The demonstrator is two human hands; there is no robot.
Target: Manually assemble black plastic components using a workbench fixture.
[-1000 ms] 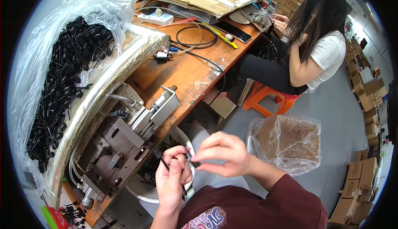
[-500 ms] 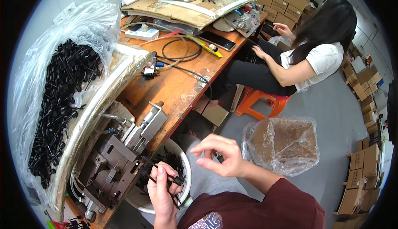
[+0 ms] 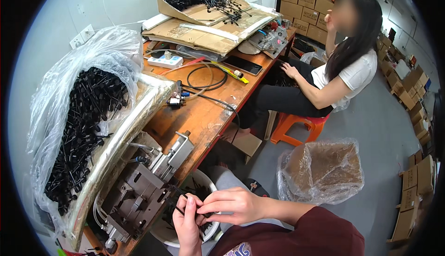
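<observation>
Thin black stick-like plastic pieces poke out between the fingers of my left hand, which is closed around them. My right hand meets it from the right, thumb and fingers pinched on the end of a black piece; the fingers partly hide that end. Below both hands stands a white bucket with more black pieces in it. Close by on the left, a metal fixture with a pneumatic cylinder and air tubes sits at the bench edge; neither hand touches it.
A plastic-lined box of black pieces stands left on the wooden bench. Farther back are cables, a phone and a cardboard tray. A co-worker sits on an orange stool. A plastic-lined carton stands on the floor.
My right hand has moved left and down from apart, its fingers now pinching at the left hand's pieces. The co-worker has raised a hand to the head. The view has shifted slightly.
</observation>
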